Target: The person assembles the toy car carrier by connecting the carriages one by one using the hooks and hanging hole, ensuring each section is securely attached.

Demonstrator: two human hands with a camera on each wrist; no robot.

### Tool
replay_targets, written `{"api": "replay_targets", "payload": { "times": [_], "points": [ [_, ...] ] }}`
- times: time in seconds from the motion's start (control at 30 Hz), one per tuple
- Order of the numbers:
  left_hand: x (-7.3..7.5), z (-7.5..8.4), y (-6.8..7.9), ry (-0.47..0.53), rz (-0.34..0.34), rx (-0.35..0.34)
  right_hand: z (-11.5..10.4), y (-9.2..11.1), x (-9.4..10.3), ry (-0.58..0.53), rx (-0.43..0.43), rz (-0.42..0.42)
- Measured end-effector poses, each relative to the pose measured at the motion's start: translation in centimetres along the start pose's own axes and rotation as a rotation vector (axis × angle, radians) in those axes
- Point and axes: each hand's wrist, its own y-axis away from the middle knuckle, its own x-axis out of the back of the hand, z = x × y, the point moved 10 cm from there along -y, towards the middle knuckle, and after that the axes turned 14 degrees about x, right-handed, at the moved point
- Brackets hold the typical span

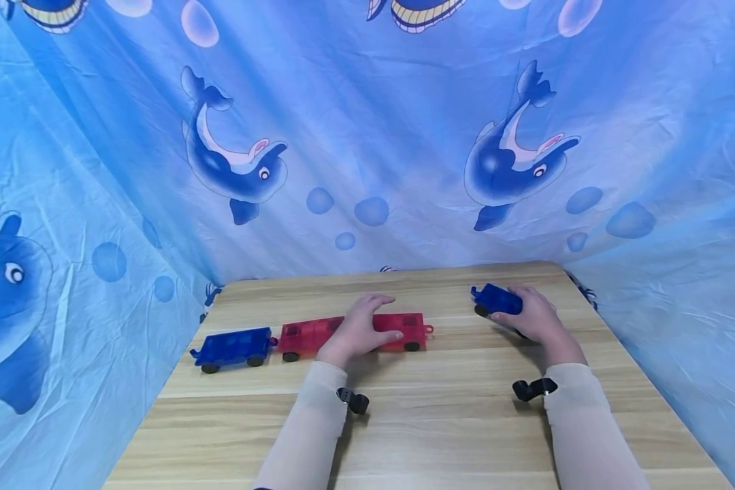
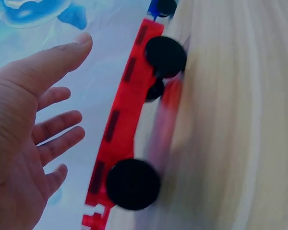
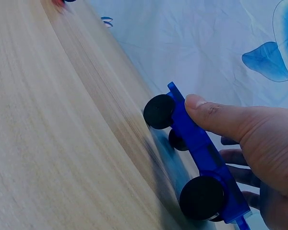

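Note:
A long red toy train car [image 1: 306,333] with black wheels stands on the wooden table, hitched at its left end to a blue toy train car [image 1: 233,347]. My left hand [image 1: 361,330] is spread over the red car's middle, fingers and thumb apart and holding nothing. In the left wrist view a gap shows between that hand [image 2: 24,134] and the red car. At the right, my right hand [image 1: 535,316] grips a second blue car [image 1: 496,299] between thumb and fingers. Its wheels sit close over the tabletop in the right wrist view, hook pointing left.
The wooden table [image 1: 441,422] reaches back to a blue dolphin-print cloth [image 1: 373,136], which also hangs along both sides. A free red loop [image 1: 429,329] sticks out from the red car's right end. Bare tabletop lies between it and the right-hand blue car.

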Motion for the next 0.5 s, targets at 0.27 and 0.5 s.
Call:
{"api": "replay_targets", "payload": {
  "times": [0.27, 0.5],
  "points": [
    [-2.1, 0.3, 0.0, -0.005, -0.049, 0.036, 0.2, -0.3, -0.4, 0.004, 0.01, -0.011],
    [-2.6, 0.3, 0.0, -0.023, -0.045, 0.05, 0.0, -0.4, -0.3, 0.024, 0.017, -0.007]
  ]
}}
